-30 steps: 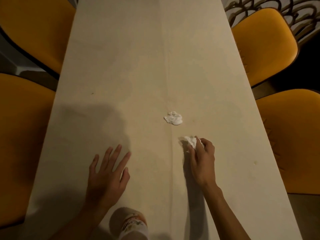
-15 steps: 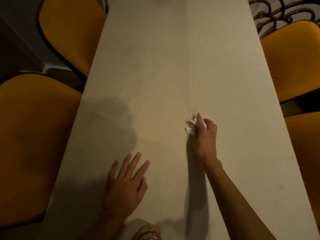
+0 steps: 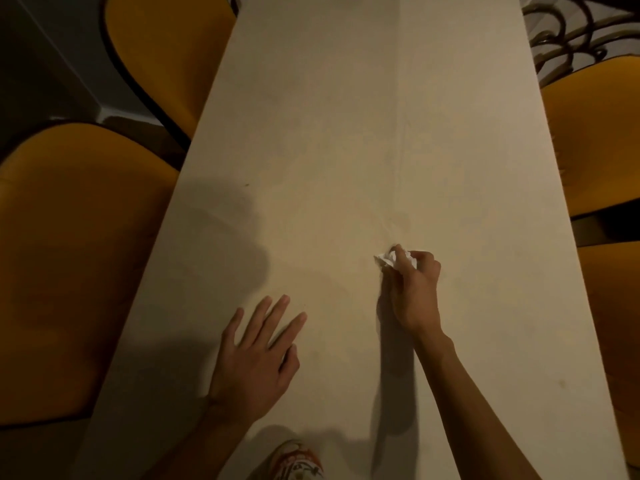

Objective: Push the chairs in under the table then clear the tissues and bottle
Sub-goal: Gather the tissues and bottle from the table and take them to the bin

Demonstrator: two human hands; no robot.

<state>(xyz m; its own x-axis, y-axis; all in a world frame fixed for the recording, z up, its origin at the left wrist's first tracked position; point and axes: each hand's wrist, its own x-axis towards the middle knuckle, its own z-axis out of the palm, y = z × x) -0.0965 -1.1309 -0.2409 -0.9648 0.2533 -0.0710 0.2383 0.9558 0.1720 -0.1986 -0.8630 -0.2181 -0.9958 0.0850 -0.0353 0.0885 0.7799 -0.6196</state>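
Right hand (image 3: 414, 285) now clenched on both tissues (image 3: 387, 260), the second gone from the table (image 3: 346, 133); left hand (image 3: 256, 358) flat, released; bottle (image 3: 298, 462) remains.

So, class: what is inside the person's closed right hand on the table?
Crumpled white tissue pokes out past the curled fingers of the right hand. The rest of the wad is covered by the hand, so whether it holds one tissue or two cannot be seen.

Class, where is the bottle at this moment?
The bottle stands at the bottom edge of the head view, at the near end of the table, just below the flat left hand; only its top shows.
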